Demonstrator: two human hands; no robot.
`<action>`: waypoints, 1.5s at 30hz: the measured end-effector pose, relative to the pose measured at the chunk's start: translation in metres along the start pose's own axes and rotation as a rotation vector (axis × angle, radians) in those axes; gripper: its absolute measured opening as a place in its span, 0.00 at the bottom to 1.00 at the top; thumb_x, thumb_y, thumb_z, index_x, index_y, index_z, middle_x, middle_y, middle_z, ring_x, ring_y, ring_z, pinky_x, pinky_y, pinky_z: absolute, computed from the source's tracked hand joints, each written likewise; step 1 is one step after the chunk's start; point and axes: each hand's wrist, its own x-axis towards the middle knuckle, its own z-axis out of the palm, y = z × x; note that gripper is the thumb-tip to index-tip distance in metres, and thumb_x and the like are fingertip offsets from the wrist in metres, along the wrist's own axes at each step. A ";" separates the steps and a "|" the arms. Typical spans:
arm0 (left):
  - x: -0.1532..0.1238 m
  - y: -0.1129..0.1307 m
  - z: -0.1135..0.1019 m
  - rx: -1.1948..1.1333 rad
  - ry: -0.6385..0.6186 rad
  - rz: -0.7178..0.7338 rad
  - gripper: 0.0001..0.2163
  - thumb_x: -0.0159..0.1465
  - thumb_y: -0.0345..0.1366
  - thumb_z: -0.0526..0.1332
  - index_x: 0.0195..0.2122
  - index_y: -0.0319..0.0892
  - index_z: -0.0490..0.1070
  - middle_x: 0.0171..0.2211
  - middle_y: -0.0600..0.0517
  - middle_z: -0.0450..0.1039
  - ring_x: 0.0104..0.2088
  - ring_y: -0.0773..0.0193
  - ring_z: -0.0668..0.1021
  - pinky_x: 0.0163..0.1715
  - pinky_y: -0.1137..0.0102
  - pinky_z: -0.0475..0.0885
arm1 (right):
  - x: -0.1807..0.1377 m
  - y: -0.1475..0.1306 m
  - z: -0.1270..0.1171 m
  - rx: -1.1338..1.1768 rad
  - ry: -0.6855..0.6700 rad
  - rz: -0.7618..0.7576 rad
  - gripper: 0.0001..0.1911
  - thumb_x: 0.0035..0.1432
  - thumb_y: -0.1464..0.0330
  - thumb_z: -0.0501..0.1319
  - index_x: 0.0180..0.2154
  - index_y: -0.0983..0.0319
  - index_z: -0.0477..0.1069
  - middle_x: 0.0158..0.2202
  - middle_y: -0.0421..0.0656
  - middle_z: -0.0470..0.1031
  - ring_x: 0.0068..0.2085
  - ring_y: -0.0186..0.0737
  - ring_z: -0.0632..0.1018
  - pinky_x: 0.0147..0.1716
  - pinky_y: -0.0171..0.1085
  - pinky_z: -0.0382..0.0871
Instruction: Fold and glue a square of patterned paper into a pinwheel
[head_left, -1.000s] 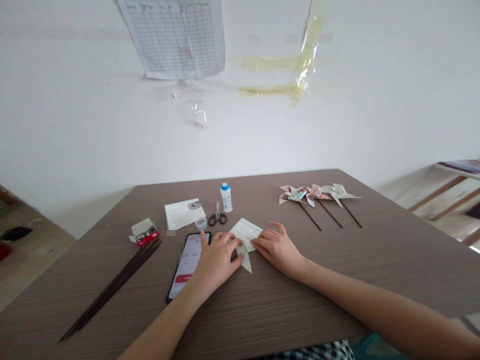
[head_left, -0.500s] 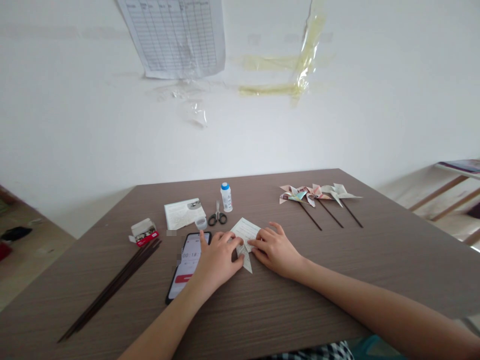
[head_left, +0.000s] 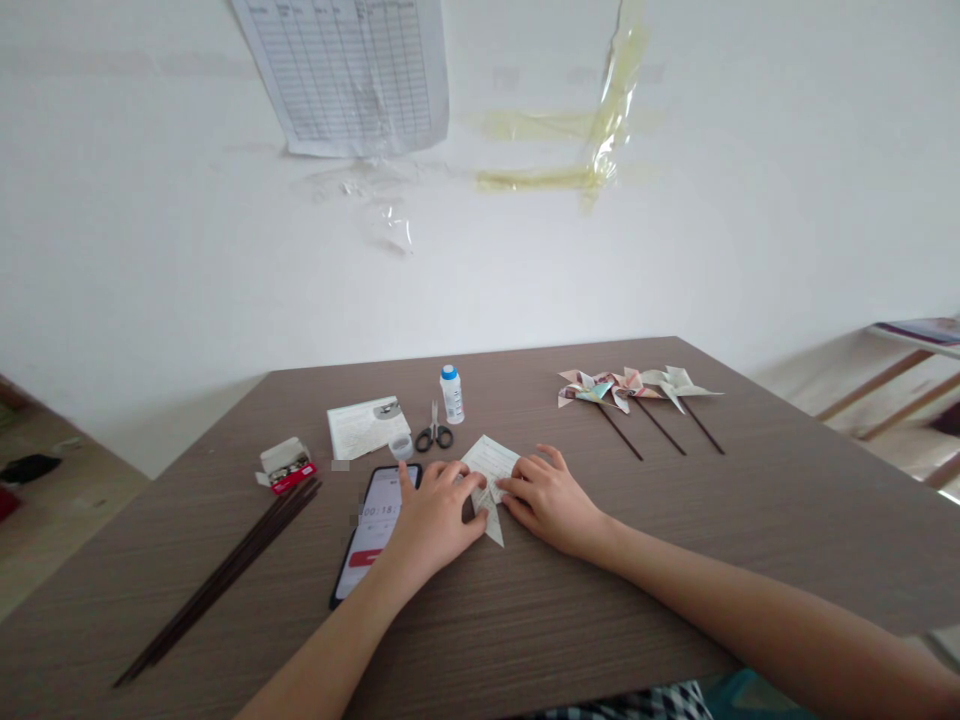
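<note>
A white printed paper sheet [head_left: 491, 463], partly folded into points, lies on the brown table [head_left: 525, 620] in front of me. My left hand [head_left: 433, 520] rests palm down on its left part, fingers stretched flat and pressing the paper. My right hand [head_left: 551, 497] presses the right part with its fingertips, fingers extended and slightly curled. Both hands meet at the fold near the sheet's middle. The paper's lower tip pokes out between them.
A phone [head_left: 373, 530] showing a timer lies beside my left hand. Behind are scissors [head_left: 434, 432], a glue bottle [head_left: 451, 394], a paper pad [head_left: 365, 427] and a small red box [head_left: 286, 465]. Dark sticks [head_left: 225, 575] lie left; three finished pinwheels [head_left: 637, 390] lie right.
My right hand's fingers have slid slightly left along the paper toward my left hand. The left hand has stayed in place.
</note>
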 end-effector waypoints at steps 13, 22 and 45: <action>-0.001 0.001 -0.003 0.006 -0.018 0.003 0.14 0.74 0.36 0.69 0.59 0.51 0.85 0.67 0.42 0.82 0.73 0.33 0.75 0.76 0.13 0.41 | -0.001 0.002 0.001 0.000 0.021 -0.050 0.15 0.79 0.69 0.64 0.59 0.54 0.86 0.45 0.47 0.85 0.47 0.49 0.83 0.69 0.62 0.67; -0.003 -0.001 0.001 0.009 0.036 0.002 0.14 0.73 0.34 0.70 0.58 0.50 0.86 0.65 0.43 0.83 0.71 0.33 0.77 0.77 0.15 0.45 | -0.005 0.004 0.006 -0.029 0.120 -0.130 0.15 0.79 0.70 0.65 0.61 0.54 0.84 0.44 0.45 0.86 0.45 0.47 0.84 0.69 0.61 0.66; -0.001 0.000 0.000 0.027 0.005 -0.005 0.14 0.73 0.35 0.71 0.58 0.53 0.86 0.66 0.44 0.83 0.72 0.34 0.77 0.77 0.14 0.45 | 0.000 0.000 0.002 -0.039 -0.024 -0.030 0.15 0.81 0.68 0.62 0.60 0.56 0.85 0.50 0.49 0.86 0.51 0.52 0.83 0.70 0.63 0.66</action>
